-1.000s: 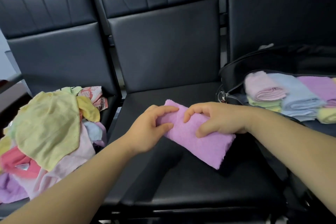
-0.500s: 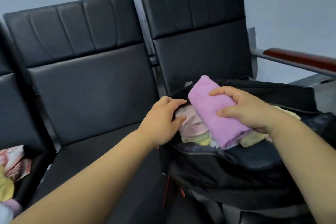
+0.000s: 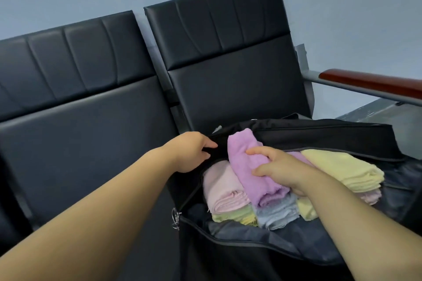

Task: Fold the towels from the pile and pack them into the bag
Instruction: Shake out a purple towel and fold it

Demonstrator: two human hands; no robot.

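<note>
A folded purple towel (image 3: 249, 171) lies slanted on top of the folded towels inside the open black bag (image 3: 251, 255), which sits on the right-hand seat. My right hand (image 3: 280, 171) grips this purple towel from the right, fingers curled over it. My left hand (image 3: 191, 150) holds the bag's black rim at its far left corner. In the bag are a folded pink towel (image 3: 221, 189), a light green one (image 3: 230, 215), a blue one (image 3: 276, 214) and a stack of yellow towels (image 3: 342, 171). The pile of unfolded towels is out of view.
Black padded chairs (image 3: 91, 121) stand in a row against a grey wall. A brown armrest (image 3: 370, 83) on a grey metal bar juts out at the right. A metal zipper pull (image 3: 175, 217) hangs at the bag's left corner.
The view swung right from the middle seat to the bag. My right hand carried the purple towel from the seat into the bag, and my left hand took hold of the bag's rim.
</note>
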